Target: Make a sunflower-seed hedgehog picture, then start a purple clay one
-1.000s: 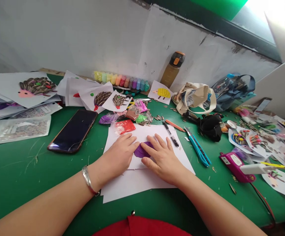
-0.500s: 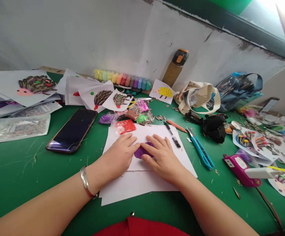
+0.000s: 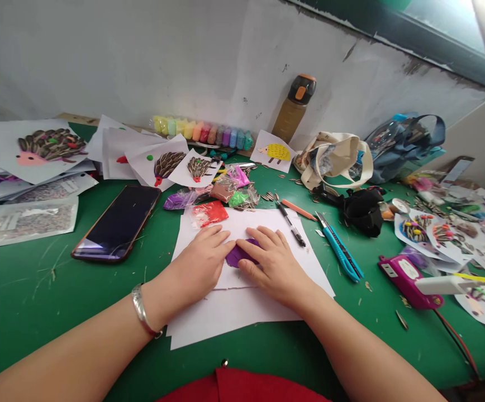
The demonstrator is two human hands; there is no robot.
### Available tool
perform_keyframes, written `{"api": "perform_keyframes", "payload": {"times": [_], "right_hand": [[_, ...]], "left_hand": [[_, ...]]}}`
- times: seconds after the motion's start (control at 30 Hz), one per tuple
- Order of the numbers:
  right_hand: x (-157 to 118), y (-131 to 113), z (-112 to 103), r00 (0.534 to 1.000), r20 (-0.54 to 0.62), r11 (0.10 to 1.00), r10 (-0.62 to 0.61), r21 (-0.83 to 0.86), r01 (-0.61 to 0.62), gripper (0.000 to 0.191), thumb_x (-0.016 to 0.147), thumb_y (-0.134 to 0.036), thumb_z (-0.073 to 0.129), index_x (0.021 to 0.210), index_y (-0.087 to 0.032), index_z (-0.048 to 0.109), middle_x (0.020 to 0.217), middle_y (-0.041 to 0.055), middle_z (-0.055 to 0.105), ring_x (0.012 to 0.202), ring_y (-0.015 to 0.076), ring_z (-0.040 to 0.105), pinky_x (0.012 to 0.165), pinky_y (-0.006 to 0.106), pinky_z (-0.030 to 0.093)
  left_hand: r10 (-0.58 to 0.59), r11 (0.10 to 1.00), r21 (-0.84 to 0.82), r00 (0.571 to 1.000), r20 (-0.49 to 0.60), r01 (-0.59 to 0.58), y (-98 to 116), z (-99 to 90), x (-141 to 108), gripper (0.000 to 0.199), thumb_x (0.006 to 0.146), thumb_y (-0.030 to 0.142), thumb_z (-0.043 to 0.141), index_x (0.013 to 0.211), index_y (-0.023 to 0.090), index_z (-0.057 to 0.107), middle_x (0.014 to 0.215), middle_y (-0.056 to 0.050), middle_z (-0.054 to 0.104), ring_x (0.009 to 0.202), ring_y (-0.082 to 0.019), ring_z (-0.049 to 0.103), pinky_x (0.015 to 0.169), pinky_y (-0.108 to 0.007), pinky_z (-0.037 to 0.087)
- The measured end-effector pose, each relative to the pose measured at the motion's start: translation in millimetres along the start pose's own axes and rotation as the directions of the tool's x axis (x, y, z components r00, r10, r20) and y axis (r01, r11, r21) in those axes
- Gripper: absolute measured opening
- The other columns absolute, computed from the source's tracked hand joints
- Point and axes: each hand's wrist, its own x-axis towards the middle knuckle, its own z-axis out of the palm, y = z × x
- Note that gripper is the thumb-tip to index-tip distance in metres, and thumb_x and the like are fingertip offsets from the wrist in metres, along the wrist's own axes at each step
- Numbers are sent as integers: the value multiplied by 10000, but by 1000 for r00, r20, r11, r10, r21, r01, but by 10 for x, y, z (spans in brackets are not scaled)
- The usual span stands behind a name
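Note:
A flat purple clay piece (image 3: 237, 255) lies on white paper (image 3: 242, 307) in front of me. My left hand (image 3: 200, 259) rests on the paper at the clay's left edge, fingers spread and partly bent, with a silver bracelet on the wrist. From the right, my right hand (image 3: 270, 262) lies over part of the clay, its fingers apart and index fingertip on the purple. The hands nearly meet at the clay's top edge. Just beyond the left hand is a red clay packet (image 3: 210, 213). A black pen (image 3: 291, 224) lies on the paper's right side.
Left of the paper lies a phone (image 3: 117, 223). To the right are a blue cutter (image 3: 340, 248), an orange stick (image 3: 298, 209) and a magenta device (image 3: 410, 279). A bottle (image 3: 293, 109) stands by the wall near a cloth bag (image 3: 337, 159). Another person's hand shows at the right edge.
The camera view has shifted slightly. Both hands stay almost where they were around the purple clay, with no clear change in their grip.

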Motion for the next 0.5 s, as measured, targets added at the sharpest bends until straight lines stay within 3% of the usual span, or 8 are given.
{"api": "perform_keyframes", "payload": {"times": [0.2,0.5], "right_hand": [[-39,29,-32,999,49,1000,-18,25,17,528,998,-524,346,1488,-338,413,1548,64,402,1443,331,284,1148,645,215],[-40,-49,-18,998,66,999,-15,-28,16,534,982,-571,349,1472,-373,429,1564,59,370,1448,362,258,1143,660,194]], "left_hand": [[1,1000,-10,1000,-19,-1,-45,39,-24,417,905,66,408,1281,103,586,1328,-132,609,1295,-285,486,1112,-501,438],[-3,1000,-3,998,-57,2,-102,56,-35,415,882,48,393,1226,86,623,1295,-153,635,1279,-274,526,1103,-483,452]]}}
